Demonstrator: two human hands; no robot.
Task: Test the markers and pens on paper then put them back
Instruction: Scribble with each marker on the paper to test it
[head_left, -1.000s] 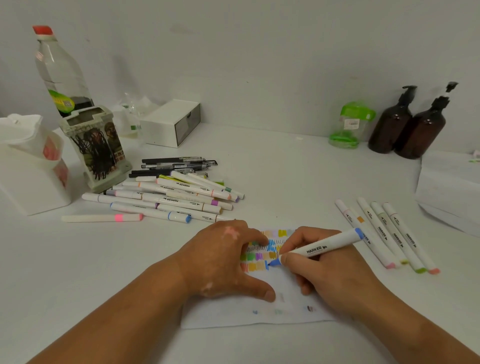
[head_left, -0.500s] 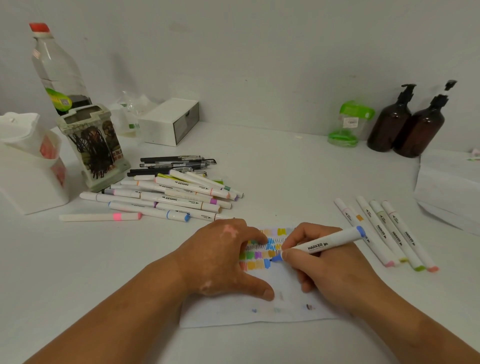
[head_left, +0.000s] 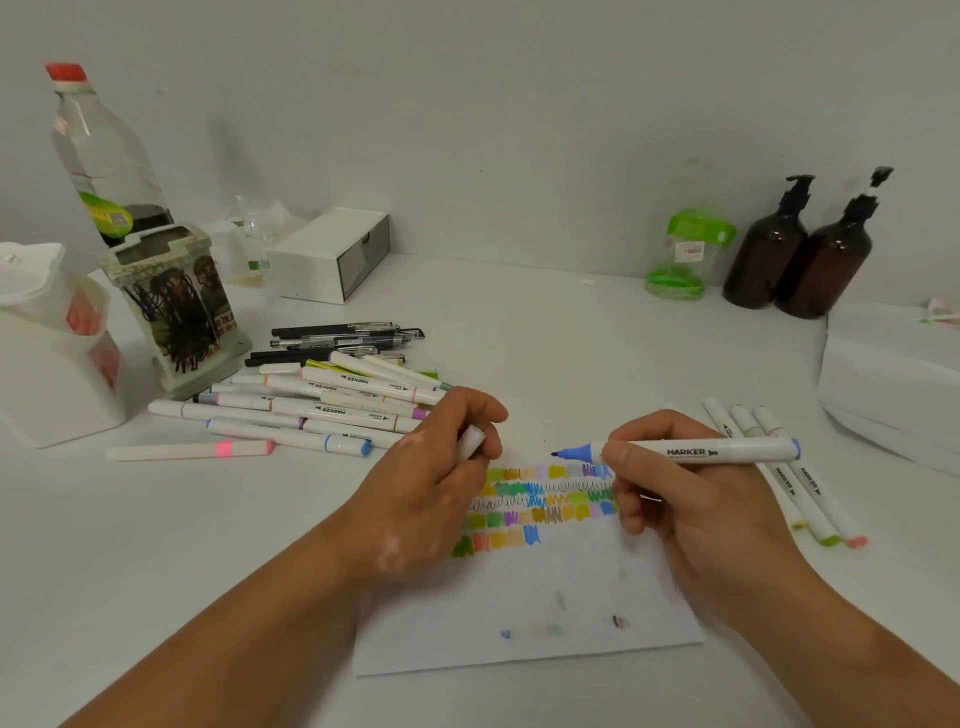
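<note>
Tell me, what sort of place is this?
Likely a plain desk or worktable at home or in an office: a white table against a bare wall, a loose pile of markers and pens, a sheet of paper with colour scribbles, and a decorated pen holder.

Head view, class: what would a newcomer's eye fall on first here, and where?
The bands of coloured scribbles on the paper at the centre. Just above them the right hand holds an uncapped blue marker, tip pointing left, while the left hand holds a white cap. A heap of markers lies at the left.
</note>
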